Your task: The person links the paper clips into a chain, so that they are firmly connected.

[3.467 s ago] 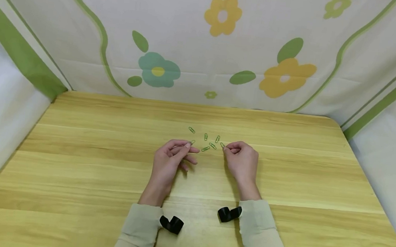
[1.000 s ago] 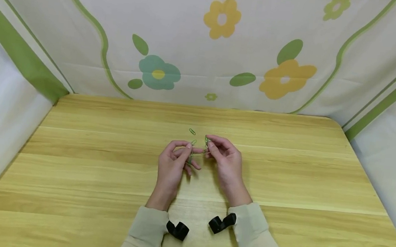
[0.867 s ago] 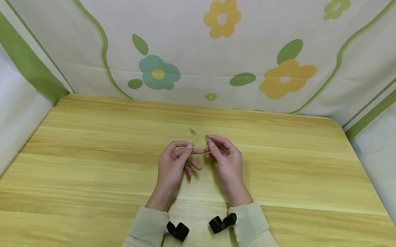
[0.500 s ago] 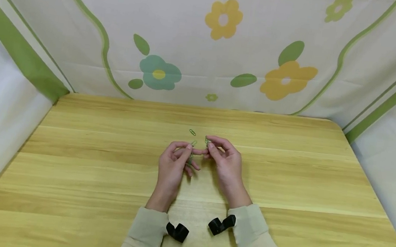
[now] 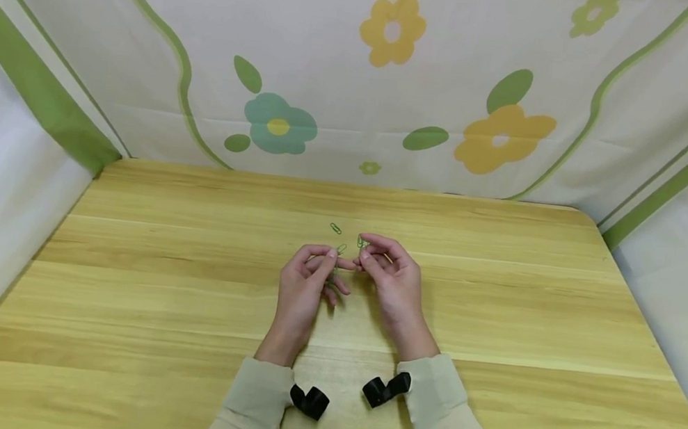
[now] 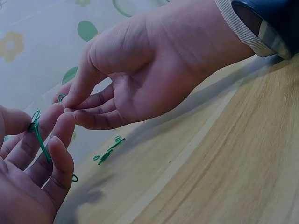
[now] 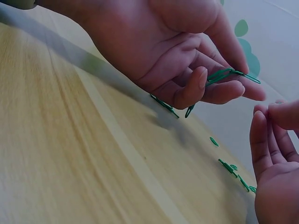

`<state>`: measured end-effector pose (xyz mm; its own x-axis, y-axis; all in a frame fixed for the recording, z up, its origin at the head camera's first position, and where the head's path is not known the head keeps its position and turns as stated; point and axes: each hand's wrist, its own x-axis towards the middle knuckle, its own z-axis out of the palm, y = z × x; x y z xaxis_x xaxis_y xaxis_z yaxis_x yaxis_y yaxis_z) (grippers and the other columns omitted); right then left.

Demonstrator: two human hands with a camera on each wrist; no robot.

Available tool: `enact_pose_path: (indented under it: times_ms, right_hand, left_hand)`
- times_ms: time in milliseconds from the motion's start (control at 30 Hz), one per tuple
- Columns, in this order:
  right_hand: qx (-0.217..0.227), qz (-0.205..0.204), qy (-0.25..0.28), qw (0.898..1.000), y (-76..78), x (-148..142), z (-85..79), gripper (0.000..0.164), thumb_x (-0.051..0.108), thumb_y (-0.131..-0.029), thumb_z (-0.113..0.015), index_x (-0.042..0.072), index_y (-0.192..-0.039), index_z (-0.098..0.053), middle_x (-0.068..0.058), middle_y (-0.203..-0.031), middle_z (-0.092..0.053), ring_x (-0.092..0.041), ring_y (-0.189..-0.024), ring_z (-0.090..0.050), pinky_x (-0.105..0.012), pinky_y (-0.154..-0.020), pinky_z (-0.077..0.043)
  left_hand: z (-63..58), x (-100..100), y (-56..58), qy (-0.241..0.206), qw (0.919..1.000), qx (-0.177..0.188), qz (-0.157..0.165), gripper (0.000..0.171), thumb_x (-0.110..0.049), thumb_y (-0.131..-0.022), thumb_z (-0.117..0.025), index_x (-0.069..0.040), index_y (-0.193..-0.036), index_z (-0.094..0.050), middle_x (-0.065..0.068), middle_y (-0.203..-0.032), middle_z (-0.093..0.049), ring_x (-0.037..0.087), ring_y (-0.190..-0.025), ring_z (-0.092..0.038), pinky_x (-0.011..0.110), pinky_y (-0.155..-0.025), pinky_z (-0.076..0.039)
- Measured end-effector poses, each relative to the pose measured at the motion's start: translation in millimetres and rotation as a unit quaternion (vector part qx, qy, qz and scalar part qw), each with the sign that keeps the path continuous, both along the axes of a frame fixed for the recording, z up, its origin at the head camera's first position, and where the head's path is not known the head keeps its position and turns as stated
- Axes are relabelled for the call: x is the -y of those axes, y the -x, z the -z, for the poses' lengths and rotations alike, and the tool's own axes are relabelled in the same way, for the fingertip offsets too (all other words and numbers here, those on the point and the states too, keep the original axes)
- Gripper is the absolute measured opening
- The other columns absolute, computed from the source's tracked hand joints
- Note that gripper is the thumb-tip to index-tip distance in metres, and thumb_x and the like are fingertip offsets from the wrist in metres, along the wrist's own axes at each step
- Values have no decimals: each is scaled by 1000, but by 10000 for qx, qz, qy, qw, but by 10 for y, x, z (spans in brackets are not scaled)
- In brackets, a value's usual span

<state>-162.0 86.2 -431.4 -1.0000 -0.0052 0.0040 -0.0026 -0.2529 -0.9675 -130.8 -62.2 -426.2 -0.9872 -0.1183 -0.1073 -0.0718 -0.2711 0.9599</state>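
Observation:
Pinched between my left thumb and index finger is a green paper clip [image 5: 342, 249]. In the right wrist view, linked green paper clips [image 7: 218, 75] run from that pinch across the fingers of my left hand [image 5: 302, 283], and one end hangs below. My right hand [image 5: 396, 283] faces it close by, thumb and fingertips pinched together. A small green paper clip loop [image 6: 60, 98] shows at those right fingertips in the left wrist view; the fingers hide the rest. The left middle finger reaches to the right fingertips in the head view.
One loose green clip [image 5: 335, 228] lies on the wooden table [image 5: 153, 292] beyond the hands. More loose clips [image 7: 227, 167] lie on the table under the hands, mostly hidden in the head view. A white flowered cloth [image 5: 346, 75] stands behind the table.
Since 3.5 s ago my right hand has moved left with its clip, up to my left hand, which has shifted slightly right. Over the last second only the right fingertips have moved a little.

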Motion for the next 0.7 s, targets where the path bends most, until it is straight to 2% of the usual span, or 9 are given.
enact_pose_path:
  times_ms: [333,700]
  right_hand:
    - [239,39,-58,9997,-20,2,-36,24,-12,-95,-70,-4,-118,-68,2,-101,-72,-10,-91,-72,-25,-84,-63]
    - [218,68,-154,9996,-33,1,-42,18,-9,-96,-73,-2,-113,-74,3,-98,-78,-13,-91,-75,-25,-82,-64]
  left_hand:
    - [-3,0,1,155,9999,73,-18,16,-21,-111,-63,-7,-118,-66,4,-95,-83,14,-56,-64,22,-48,-47]
    - [8,-3,-7,228,9997,-37,35,11,-16,-110,-63,-7,-114,-66,-2,-85,-80,13,-53,-58,22,-47,-43]
